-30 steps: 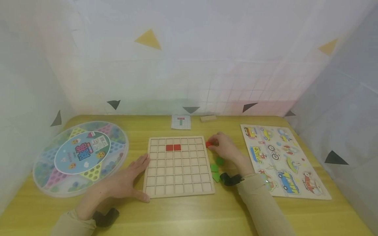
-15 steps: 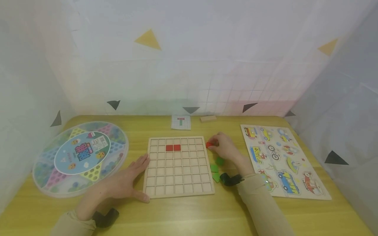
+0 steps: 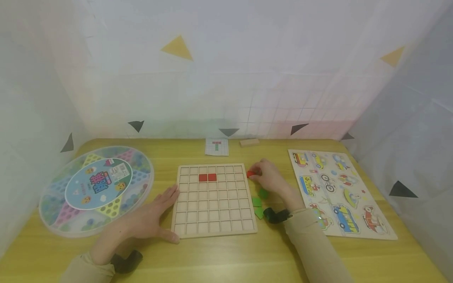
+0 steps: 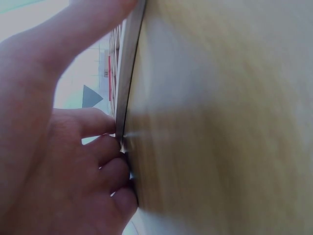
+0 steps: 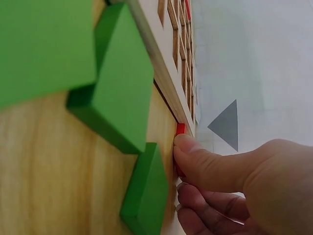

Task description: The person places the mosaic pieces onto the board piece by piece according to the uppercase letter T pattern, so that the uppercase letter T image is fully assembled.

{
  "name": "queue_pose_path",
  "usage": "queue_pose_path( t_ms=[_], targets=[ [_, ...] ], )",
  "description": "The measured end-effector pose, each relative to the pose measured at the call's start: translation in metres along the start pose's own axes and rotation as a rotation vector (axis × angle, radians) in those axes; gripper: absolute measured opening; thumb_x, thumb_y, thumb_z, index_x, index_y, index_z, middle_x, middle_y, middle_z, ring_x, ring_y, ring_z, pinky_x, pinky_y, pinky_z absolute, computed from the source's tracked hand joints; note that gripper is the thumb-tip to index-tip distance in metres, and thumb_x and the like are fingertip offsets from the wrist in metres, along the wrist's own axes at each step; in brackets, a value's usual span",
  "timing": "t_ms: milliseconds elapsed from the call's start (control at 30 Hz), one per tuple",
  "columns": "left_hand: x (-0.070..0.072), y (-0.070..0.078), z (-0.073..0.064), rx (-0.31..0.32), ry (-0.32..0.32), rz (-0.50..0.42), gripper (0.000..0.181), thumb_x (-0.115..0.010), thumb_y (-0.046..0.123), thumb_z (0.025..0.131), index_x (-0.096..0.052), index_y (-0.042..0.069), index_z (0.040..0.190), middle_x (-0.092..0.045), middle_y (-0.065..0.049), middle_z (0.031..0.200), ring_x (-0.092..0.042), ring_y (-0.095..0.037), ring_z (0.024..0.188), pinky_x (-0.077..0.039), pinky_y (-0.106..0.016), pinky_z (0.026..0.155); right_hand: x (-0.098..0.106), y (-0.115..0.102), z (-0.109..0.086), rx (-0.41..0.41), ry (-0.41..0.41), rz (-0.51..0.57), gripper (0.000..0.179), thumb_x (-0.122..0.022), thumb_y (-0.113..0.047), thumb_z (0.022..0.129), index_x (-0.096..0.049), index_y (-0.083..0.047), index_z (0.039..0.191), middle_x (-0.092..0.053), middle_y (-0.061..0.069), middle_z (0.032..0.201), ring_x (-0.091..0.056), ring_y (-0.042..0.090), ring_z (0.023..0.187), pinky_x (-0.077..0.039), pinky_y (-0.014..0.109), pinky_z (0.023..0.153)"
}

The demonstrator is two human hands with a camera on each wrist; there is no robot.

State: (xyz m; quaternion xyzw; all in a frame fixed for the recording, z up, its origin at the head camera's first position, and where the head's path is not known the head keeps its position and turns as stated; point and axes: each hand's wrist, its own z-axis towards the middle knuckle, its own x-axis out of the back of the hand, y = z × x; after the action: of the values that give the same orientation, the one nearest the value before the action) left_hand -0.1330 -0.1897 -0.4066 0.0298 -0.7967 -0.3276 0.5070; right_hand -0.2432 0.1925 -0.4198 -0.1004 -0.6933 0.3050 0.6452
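A square wooden grid board (image 3: pixel 214 204) lies in the middle of the table, with two red tiles (image 3: pixel 203 177) side by side in its second row from the back. My left hand (image 3: pixel 150 218) rests along the board's left edge, fingers and thumb spread and touching the frame. Beside the far right edge, my right hand (image 3: pixel 270 177) pinches another red tile (image 5: pixel 180 129) between thumb and fingers, low at the table. Several green tiles (image 3: pixel 256 202) lie loose right of the board, near my right wrist; the right wrist view shows them close up.
Behind the board lie a paper card (image 3: pixel 211 148) with a red and green T pattern and a small wooden block (image 3: pixel 249 142). A round Chinese checkers set (image 3: pixel 99 182) is at left, a vehicle picture puzzle board (image 3: pixel 330 200) at right. White cloth walls (image 3: pixel 226 94) enclose the table.
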Motion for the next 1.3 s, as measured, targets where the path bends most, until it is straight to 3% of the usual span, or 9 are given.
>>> queue_pose_path(
  t_ms=[1300],
  targets=[
    [0.0001,0.0006,-0.0002,0.000,-0.002,0.000,0.131,-0.079,0.068,0.066,-0.010,0.011,0.161,0.003,-0.012,0.169,-0.006,-0.048,0.150,-0.015,-0.064,0.120,-0.0022,-0.0019,-0.0012,0.024,0.008,-0.038,0.021,-0.071,-0.010,0.092,-0.069,0.002,0.109,-0.060,0.012,0.100,-0.059,0.025,0.090,-0.052,0.041,0.082]
  ],
)
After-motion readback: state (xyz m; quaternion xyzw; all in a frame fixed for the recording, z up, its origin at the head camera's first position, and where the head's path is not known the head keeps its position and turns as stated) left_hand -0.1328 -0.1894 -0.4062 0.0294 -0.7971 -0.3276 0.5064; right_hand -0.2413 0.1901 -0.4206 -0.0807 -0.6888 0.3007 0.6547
